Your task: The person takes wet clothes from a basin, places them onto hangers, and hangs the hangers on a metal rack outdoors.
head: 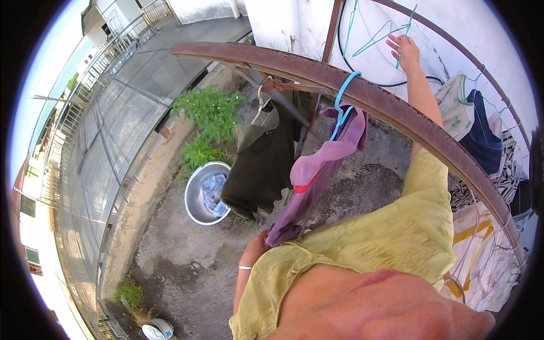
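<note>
My left hand (256,247), with a white band at its wrist, grips the lower end of a purple garment (329,168). Some of its fingers are hidden by cloth. A blue hanger (343,95) hooked over a rusty metal beam (293,63) carries this garment, which shows a ribbed pink-purple part and a red edge. Up at the right, my right hand (406,52) reaches past the beam with fingers apart. It overlaps the wire of a green hanger (376,41); whether it touches the wire is unclear.
Beside the purple garment hangs a dark olive garment (259,170). Below it, a metal basin (193,204) holds blue plastic-like material. Several clothes (484,131) hang along a thin curved rail (454,36) near the white wall (272,21). A leafy plant (208,112) grows by the ledge.
</note>
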{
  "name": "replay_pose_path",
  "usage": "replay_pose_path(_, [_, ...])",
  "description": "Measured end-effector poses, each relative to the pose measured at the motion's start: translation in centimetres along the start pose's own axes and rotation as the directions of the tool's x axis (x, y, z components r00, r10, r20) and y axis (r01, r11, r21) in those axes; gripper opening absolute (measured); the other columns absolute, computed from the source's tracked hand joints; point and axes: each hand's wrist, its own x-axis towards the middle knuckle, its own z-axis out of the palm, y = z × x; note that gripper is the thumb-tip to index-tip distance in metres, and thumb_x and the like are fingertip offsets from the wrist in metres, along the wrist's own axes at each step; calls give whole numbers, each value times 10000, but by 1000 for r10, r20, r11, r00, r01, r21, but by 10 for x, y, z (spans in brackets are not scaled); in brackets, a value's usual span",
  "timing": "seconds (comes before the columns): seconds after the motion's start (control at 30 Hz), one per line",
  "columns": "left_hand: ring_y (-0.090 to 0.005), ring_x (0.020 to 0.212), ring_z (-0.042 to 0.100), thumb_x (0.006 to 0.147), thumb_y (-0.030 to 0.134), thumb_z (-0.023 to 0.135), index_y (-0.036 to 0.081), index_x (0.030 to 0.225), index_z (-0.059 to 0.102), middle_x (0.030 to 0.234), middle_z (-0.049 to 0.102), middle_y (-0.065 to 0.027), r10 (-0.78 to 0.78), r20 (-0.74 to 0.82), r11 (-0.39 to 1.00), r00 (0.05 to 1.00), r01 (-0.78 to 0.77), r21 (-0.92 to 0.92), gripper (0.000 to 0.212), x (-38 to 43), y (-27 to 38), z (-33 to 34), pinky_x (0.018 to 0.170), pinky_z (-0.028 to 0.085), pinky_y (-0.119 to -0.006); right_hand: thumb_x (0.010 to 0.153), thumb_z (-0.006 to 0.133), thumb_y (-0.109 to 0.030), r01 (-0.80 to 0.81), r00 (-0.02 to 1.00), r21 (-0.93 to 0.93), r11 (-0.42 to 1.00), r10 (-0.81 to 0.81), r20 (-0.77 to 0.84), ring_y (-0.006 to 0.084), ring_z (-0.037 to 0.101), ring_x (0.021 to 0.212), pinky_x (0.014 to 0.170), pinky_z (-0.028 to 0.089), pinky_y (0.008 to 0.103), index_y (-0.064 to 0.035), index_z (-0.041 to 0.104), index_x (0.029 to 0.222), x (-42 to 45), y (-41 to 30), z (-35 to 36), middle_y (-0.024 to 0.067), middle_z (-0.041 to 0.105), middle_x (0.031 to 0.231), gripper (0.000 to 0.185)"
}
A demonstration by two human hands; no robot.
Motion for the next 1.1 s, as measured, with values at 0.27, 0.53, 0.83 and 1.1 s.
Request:
replay_pose_path(0.27, [-339,839,610,801,158,510,24,1161,514,950,614,-215,90,79,993,993,-95,71,384,12,-34,-4,745,473,-400,921,382,-210,82,996,-72,994,-85,-28,121,614,815,650,411,277,-79,487,975,-15,-25,-1,26,641,1034,177])
replay_pose_path(0.53, [-332,821,612,803,160,525,24,1195,485,951,616,-219,205,259,970,944,-231,77,417,7,-30,-15,740,477,-398,919,423,-212,193,971,-207,959,-217,-97,123,606,724,607,440,239,-42,543,937,-100,31,-26,51,645,1014,209])
replay_pose_path(0.83, [-372,844,578,822,140,520,7,1065,545,916,608,-210,582,483,733,654,-680,38,279,10,-29,-15,742,455,-405,938,397,-180,-4,986,-270,963,-42,-164,112,602,667,632,461,238,-38,507,825,-363,71,-34,77,641,1013,213])
replay_pose_path(1.1, [-201,688,625,831,162,523,-3,1036,587,831,644,-139,428,865,708,260,-692,-142,271,-72,7,4,653,473,-327,943,408,-176,-203,973,-274,940,163,-161,108,563,659,681,469,258,-43,498,821,-593,-5,-10,83,632,1014,202])
